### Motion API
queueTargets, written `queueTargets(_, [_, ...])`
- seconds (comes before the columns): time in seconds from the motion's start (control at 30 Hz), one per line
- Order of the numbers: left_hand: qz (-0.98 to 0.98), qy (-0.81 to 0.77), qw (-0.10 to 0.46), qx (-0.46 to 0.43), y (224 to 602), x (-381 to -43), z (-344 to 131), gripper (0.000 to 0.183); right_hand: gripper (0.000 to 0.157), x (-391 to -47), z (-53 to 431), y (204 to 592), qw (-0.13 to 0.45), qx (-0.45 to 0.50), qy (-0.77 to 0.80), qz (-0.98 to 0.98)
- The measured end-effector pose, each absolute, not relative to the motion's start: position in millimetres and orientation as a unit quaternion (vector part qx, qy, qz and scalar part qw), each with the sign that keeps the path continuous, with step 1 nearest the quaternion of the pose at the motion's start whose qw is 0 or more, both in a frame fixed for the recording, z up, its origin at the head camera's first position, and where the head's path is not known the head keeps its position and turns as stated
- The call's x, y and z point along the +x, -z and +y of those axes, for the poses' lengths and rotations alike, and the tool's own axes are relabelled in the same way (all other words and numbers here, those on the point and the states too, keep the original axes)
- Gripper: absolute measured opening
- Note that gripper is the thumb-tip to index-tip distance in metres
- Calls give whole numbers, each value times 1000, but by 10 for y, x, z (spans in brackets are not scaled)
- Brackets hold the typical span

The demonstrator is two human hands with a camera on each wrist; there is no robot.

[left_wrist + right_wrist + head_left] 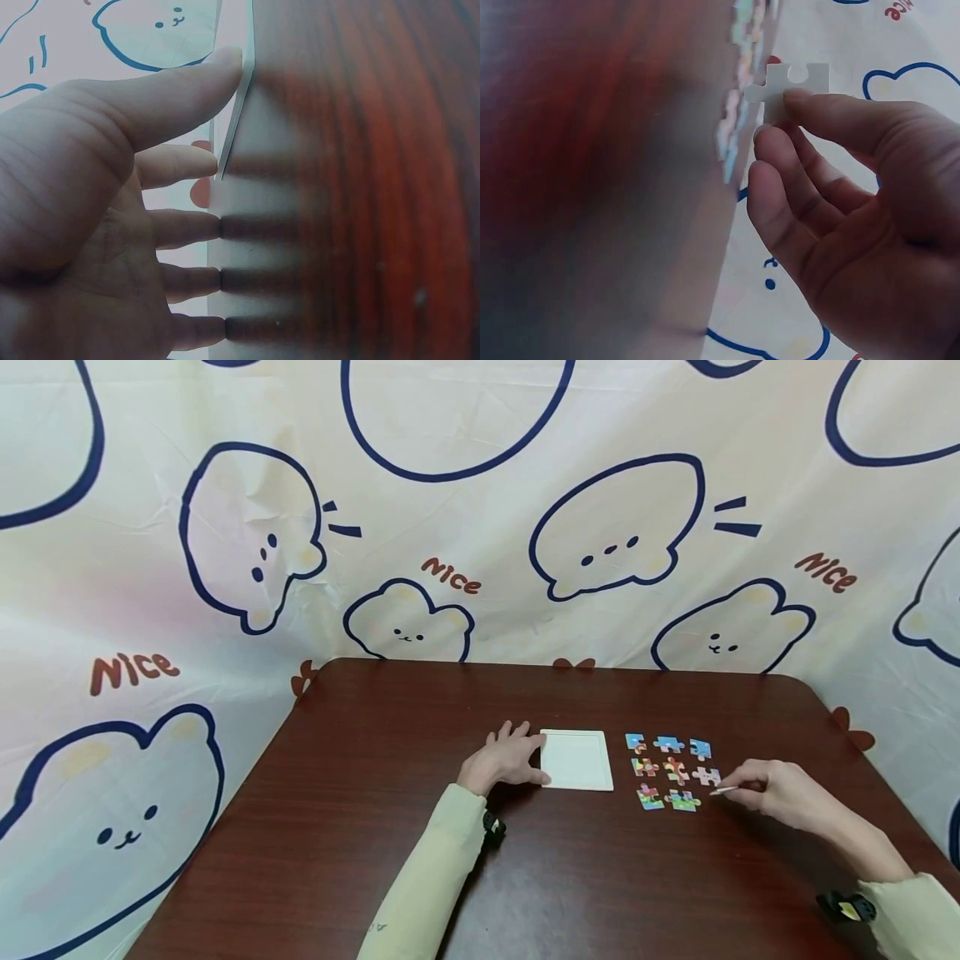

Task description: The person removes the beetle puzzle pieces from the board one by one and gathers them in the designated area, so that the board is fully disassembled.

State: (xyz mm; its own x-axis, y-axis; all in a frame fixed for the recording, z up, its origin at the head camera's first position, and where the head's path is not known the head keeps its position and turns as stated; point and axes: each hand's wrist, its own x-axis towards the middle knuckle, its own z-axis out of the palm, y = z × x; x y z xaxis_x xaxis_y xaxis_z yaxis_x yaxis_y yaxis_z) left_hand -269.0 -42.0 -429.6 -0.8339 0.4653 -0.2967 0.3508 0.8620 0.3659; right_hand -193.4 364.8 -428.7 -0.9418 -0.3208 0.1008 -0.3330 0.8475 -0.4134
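Observation:
In the head view my left hand (508, 760) rests on the table at the left side of a square white tray (576, 762). Its fingers are spread and straight; the thumb and index finger touch the tray's left edge, also seen in the left wrist view. My right hand (787, 793) pinches a jigsaw piece (778, 86) between thumb and fingers, just above the table. The piece's plain grey side faces the right wrist camera. Left of that hand, several colourful jigsaw pieces (677, 769) lie apart in rough rows, picture side up.
The dark brown wooden table (420, 727) ends at a back edge against a white curtain (495, 527) printed with cartoon bears. The pieces lie to the right of the tray, with a narrow strip of tabletop between them.

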Motion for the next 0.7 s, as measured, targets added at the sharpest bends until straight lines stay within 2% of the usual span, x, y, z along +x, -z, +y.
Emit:
queueTargets(0.3, [946, -155, 192, 209, 4292, -2684, -433, 72, 21, -1899, 3691, 4437, 77, 215, -195, -954])
queueTargets(0.37, [946, -156, 193, 209, 4295, -2680, -434, 72, 22, -1898, 3701, 4441, 61, 222, -192, -954])
queueTargets(0.57, [945, -156, 193, 212, 4301, -2679, -428, 72, 21, -1899, 3730, 4390, -35, 235, -188, -953])
queueTargets(0.7, [946, -154, 193, 212, 4295, -2680, -419, 72, 24, -1907, 3763, 4392, -61, 247, -201, -946])
